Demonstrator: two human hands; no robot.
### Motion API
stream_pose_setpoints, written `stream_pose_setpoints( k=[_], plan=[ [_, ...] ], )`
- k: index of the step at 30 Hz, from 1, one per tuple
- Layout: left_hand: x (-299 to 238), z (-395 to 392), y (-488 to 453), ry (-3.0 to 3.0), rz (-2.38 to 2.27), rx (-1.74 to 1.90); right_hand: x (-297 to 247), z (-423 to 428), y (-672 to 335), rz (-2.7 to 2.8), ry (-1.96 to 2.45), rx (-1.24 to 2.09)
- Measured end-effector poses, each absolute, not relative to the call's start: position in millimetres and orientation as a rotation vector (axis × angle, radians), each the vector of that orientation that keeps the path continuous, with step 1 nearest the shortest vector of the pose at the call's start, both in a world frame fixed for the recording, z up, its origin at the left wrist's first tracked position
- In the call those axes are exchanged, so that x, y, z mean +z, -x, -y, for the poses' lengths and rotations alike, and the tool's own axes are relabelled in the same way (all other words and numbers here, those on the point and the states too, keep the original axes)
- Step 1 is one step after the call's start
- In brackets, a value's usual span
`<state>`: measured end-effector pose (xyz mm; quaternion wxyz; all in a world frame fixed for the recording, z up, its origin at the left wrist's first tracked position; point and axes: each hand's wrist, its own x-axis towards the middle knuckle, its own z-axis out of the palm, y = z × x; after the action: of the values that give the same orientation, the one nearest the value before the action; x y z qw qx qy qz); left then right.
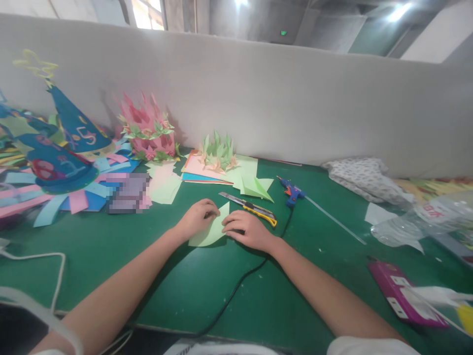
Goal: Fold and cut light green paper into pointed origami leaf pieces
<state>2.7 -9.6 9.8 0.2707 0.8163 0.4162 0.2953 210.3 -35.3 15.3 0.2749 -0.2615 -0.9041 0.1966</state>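
A small piece of light green paper is between my hands on the green table, its far corner pointing up and away. My left hand is closed on its left side, fingers curled and the thumb hidden. From the other side, my right hand pinches its right edge with fingertips together. Just beyond my right hand lies a yellow utility knife with its blade out. A folded green paper piece rests behind the knife. The blue glue gun lies farther right, a clear glue stick sticking out of it.
Paper crowns, one pink and one green, stand at the back. Blue cone hats and paper strips fill the left. A plastic bottle and a magenta power strip lie right. A black cord crosses the table.
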Motion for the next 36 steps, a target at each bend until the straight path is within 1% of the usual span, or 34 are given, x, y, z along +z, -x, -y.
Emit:
stream_pose_setpoints(
  k=[3, 8, 16, 19, 24, 29, 33, 36],
  plan=[
    [15, 12, -2, -2.286, -1.103, 0.721, 16, 32, -216, 2.448, 0.689, 0.564],
    [18, 13, -2, -2.447, -0.926, 0.648, 16, 29, -224, 2.446, 0.69, 0.611],
    [8, 12, -1, -2.482, -1.089, 0.521, 20, 34, -219, 2.463, 0.686, 0.571],
    [9, 8, 4, -2.459, -1.049, 0.55, 19, 33, -218, 2.453, 0.698, 0.577],
    [22, 1, 11, -2.49, -0.846, 0.578, 15, 31, -216, 2.409, 0.798, 0.54],
    [28, 0, 15, -2.367, -0.752, 0.555, 12, 29, -209, 2.34, 0.992, 0.519],
    [28, 1, 16, -2.193, -0.883, 0.64, 10, 29, -203, 2.312, 1.111, 0.508],
    [32, 3, 18, -2.072, -0.992, 0.603, 9, 30, -200, 2.308, 1.161, 0.475]
  ],
)
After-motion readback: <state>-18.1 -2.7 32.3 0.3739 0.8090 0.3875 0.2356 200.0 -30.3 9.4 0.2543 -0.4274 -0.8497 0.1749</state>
